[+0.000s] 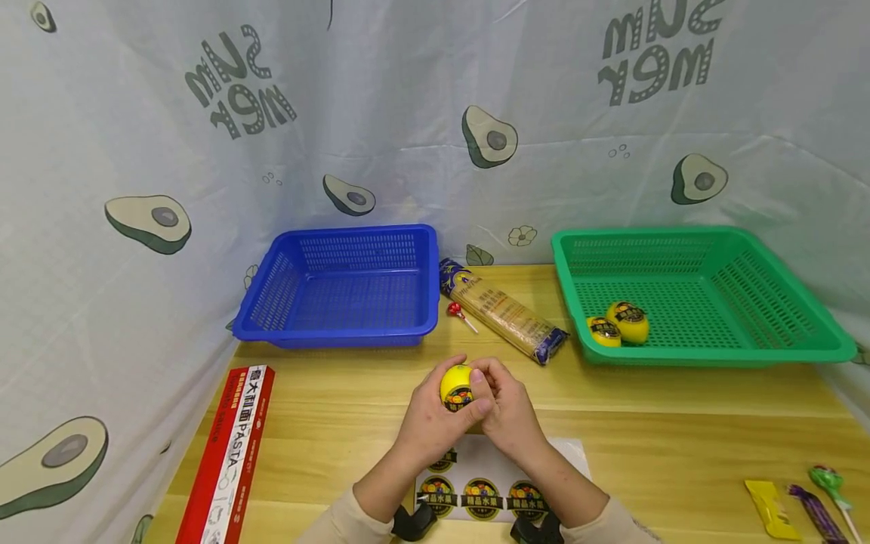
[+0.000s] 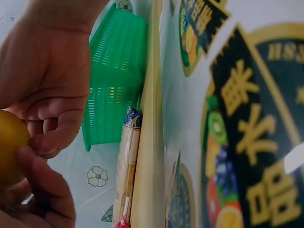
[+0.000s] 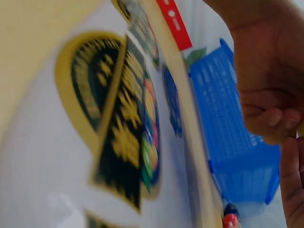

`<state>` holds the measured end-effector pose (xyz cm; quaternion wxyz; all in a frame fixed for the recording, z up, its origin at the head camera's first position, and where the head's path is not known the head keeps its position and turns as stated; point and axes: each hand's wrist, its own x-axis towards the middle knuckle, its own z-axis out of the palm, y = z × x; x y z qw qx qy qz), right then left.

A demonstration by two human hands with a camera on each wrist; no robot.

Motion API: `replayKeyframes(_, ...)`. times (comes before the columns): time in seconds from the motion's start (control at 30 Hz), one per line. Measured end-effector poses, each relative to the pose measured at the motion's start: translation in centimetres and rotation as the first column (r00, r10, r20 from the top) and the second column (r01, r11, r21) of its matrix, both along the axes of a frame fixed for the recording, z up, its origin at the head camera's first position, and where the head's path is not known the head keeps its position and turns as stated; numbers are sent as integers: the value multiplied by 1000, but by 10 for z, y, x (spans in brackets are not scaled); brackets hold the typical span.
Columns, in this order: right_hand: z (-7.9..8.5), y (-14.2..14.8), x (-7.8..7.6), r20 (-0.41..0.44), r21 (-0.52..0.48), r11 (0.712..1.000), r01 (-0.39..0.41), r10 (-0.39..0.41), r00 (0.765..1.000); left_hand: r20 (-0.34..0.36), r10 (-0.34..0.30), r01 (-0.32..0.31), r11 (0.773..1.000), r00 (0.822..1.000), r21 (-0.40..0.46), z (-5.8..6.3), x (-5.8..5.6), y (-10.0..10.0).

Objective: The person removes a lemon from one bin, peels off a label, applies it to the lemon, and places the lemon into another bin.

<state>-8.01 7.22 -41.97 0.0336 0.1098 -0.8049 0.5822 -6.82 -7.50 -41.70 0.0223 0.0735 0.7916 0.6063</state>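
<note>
Both hands hold a yellow round fruit (image 1: pixel 455 375) above the front middle of the table. My left hand (image 1: pixel 430 423) grips its left side, with the thumb across the front. My right hand (image 1: pixel 511 415) holds the right side, its thumb on a dark fruit-picture label (image 1: pixel 458 398) on the fruit. In the left wrist view, fingers of both hands meet at the yellow fruit (image 2: pixel 10 147). The right wrist view leaves the fruit out of sight. Below the hands lies a white sticker sheet (image 1: pixel 476 462) with several round black-and-gold stickers (image 1: pixel 482 499), partly covered by the forearms.
A blue basket (image 1: pixel 353 332) stands back left; a green basket (image 1: pixel 707 355) at back right holds two labelled yellow fruits (image 1: pixel 630 323). Between them lie a pasta packet (image 1: pixel 506 306) and red lollipop (image 1: pixel 455 309). A red pasta box (image 1: pixel 227 453) lies left, wrapped sweets (image 1: pixel 772 510) right.
</note>
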Motion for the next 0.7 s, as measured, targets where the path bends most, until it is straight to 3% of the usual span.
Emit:
replayKeyframes(0.3,-2,-4,4,-118,-35,999,3,-7,993,-105,59,-51,996,993,77,0,2,5)
replayKeyframes(0.47,-3,-4,4,-127,-55,998,-5,-2,992,-169,65,-53,996,983,72,-1,2,4)
replayKeyframes(0.7,-4,-4,3,-86,-62,998,-5,0,996,-113,95,-85,992,989,91,-1,1,1)
